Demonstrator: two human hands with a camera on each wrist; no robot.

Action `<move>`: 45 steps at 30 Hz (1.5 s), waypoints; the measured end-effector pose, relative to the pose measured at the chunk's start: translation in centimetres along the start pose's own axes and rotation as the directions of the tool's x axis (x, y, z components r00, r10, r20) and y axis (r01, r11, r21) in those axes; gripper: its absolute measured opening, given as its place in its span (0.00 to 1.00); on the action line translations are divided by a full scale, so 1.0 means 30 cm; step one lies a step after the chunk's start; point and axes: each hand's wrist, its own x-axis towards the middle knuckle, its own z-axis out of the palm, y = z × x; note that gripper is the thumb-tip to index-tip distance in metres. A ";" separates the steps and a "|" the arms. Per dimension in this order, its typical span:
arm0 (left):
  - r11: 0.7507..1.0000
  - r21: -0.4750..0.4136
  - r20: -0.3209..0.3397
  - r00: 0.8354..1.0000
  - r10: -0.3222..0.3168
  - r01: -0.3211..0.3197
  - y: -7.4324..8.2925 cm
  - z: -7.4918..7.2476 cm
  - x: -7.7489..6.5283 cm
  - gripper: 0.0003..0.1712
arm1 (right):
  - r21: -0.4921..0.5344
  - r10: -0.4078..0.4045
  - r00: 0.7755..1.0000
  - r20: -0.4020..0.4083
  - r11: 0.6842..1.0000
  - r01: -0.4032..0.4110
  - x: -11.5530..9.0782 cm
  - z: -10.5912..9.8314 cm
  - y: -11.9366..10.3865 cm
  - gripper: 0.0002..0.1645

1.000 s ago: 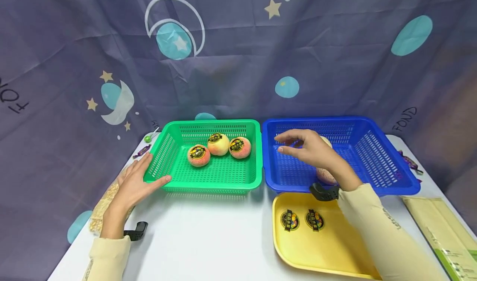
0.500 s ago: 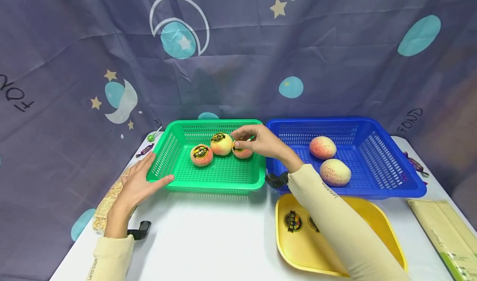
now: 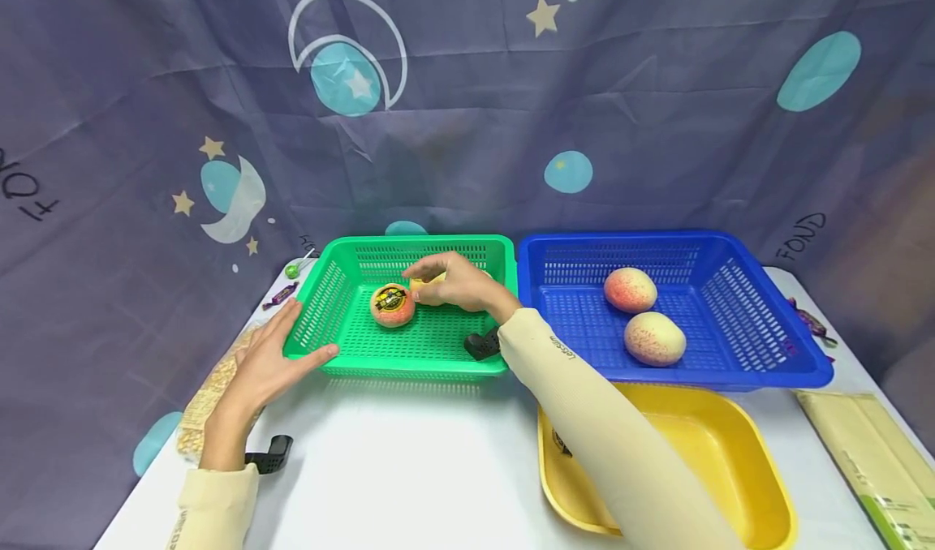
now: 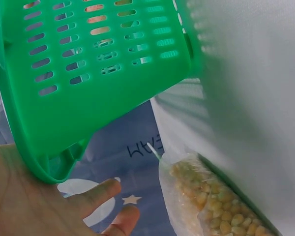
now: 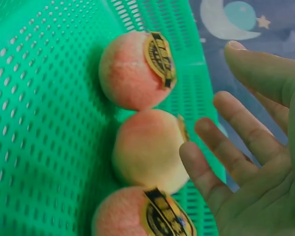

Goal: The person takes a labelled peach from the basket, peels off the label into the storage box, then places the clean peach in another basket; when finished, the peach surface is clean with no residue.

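Observation:
Three peaches with black-and-gold stickers lie in the green basket (image 3: 416, 362). The left peach (image 3: 392, 305) shows fully in the head view; my right hand (image 3: 458, 284) hovers over the other two and mostly hides them. In the right wrist view its fingers (image 5: 236, 132) are spread and relaxed, holding nothing, beside the middle peach (image 5: 150, 152); whether a fingertip touches it I cannot tell. My left hand (image 3: 266, 363), fingers spread, rests at the basket's left front corner. Two peaches, an upper (image 3: 630, 290) and a lower one (image 3: 655, 339), sit without visible stickers in the blue basket (image 3: 679, 378).
A yellow tray (image 3: 730, 453) stands in front of the blue basket, a sticker (image 3: 561, 442) partly showing under my right sleeve. A bag of corn kernels (image 4: 211, 201) lies left, with a wrapped candy (image 3: 281, 294) and a lollipop (image 3: 294, 271). At right lies a beige packet (image 3: 869, 453).
My right hand has moved left from above the blue basket, past the rightmost peach, to over the middle of the green basket. The left hand stays at the corner.

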 end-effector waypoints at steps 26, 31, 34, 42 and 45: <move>1.000 -0.024 0.018 1.000 0.004 -0.004 0.000 -0.005 0.007 0.62 | -0.247 0.085 0.975 0.204 0.968 -0.033 0.140 0.107 -0.007 0.38; 1.000 -0.029 0.020 1.000 0.006 -0.005 0.000 0.002 0.009 0.62 | -0.296 0.086 0.965 0.246 0.955 -0.009 0.149 0.126 0.011 0.39; 0.999 -0.043 0.025 1.000 0.004 -0.003 -0.003 0.002 0.011 0.62 | -0.328 0.083 0.961 0.264 0.945 0.008 0.153 0.133 0.010 0.39; 0.997 -0.073 0.027 1.000 0.003 -0.001 -0.011 0.002 0.016 0.63 | -0.288 0.090 0.936 0.341 0.957 0.013 0.155 0.139 0.007 0.38; 0.997 -0.074 0.028 1.000 -0.001 0.003 -0.016 0.001 0.017 0.63 | -0.258 0.108 0.922 0.372 0.966 -0.009 0.156 0.139 0.008 0.38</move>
